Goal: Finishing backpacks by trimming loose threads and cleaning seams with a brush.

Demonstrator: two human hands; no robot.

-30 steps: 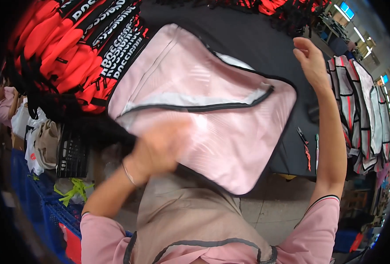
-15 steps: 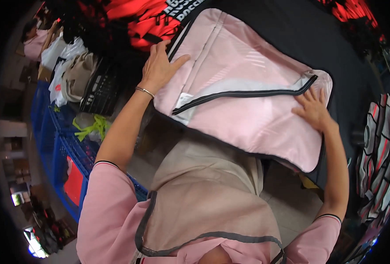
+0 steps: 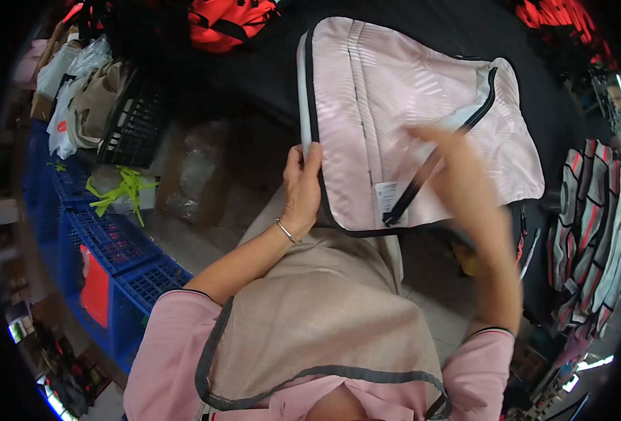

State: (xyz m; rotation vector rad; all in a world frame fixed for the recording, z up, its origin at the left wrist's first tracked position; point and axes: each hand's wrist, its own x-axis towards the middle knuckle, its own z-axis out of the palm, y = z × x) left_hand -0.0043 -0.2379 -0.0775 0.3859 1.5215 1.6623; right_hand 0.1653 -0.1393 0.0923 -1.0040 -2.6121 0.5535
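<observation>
A pink fabric panel [image 3: 338, 147] with a faint shiny pattern, black piping round its edge and a small white label lies on a black work surface. A black zipper [image 3: 414, 186] with a pale grey strip runs slantwise across it. My left hand [image 3: 303, 186] is closed on the panel's left edge, thumb and fingers pinching the border. Over the lower middle of the panel, beside the zipper, hovers my right hand [image 3: 457, 168], smeared by motion. One of its fingers points left; whether it touches the fabric or holds anything cannot be made out.
Blue plastic crates [image 3: 103, 235] and a black basket [image 3: 131, 116] stand to my left, with plastic bags and a yellow-green strip [image 3: 124, 193]. Red and black pieces [image 3: 230, 24] lie at the far edge. Grey pieces with red stripes [image 3: 591, 224] are stacked at the right.
The panel has turned and its lower left corner has shifted right. My left hand moved down along its left edge and took hold there. My right hand left the right side, moving inward.
</observation>
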